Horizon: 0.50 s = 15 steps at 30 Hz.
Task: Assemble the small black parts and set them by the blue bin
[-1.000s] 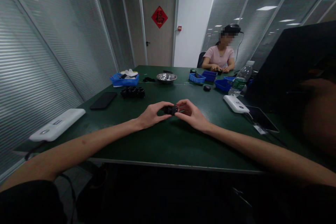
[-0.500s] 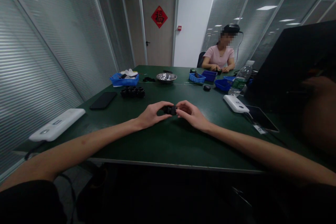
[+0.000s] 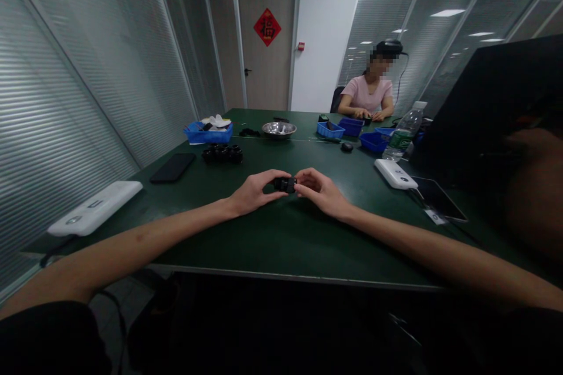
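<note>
Head view, two hands [image 3: 251, 193] [image 3: 324, 194], one black part [image 3: 285, 184]

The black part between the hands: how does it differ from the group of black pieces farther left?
The black part is held between the left hand and the right hand; the group of black pieces rests untouched on the green table. The black part is smaller, while the group of black pieces spreads wider and sits farther off. Both look black.

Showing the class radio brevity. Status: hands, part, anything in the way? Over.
Left hand pinching small black part. Right hand at part's right end, grip unclear. Part over green table. Nothing seen obstructing; black cylinders beyond, apart.
</note>
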Tool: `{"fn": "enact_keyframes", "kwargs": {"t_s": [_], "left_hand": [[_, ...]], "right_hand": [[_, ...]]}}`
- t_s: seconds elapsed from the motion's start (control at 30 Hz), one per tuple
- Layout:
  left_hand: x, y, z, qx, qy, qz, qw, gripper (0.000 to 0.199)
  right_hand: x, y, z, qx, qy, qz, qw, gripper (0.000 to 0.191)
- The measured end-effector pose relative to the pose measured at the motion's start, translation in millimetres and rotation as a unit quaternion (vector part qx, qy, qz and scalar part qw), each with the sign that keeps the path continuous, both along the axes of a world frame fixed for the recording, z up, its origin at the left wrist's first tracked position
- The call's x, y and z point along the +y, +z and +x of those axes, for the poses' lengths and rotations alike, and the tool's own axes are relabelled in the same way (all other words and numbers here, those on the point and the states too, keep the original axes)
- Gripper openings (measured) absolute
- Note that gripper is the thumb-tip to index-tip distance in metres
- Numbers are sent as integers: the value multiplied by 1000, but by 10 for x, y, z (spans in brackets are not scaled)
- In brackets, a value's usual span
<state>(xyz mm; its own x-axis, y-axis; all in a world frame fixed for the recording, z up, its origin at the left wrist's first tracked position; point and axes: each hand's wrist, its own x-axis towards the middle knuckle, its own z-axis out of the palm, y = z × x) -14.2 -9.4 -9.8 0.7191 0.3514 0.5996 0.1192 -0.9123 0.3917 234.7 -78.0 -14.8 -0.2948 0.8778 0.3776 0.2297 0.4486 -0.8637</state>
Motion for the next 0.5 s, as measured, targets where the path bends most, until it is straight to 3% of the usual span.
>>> {"fn": "enact_keyframes", "kwargs": {"t_s": [0.23, 0.4, 0.5], "left_hand": [[29, -30, 13, 5, 3, 5, 1000, 48], [11, -12, 9, -3, 2, 1, 1000, 47], [4, -8, 7, 8, -6, -3, 1000, 48]], "right_hand": [[-4, 5, -13, -3, 2, 59, 998, 37], [14, -5, -6, -9, -5, 9, 1000, 32], [9, -4, -3, -15, 3, 17, 1000, 32]]}}
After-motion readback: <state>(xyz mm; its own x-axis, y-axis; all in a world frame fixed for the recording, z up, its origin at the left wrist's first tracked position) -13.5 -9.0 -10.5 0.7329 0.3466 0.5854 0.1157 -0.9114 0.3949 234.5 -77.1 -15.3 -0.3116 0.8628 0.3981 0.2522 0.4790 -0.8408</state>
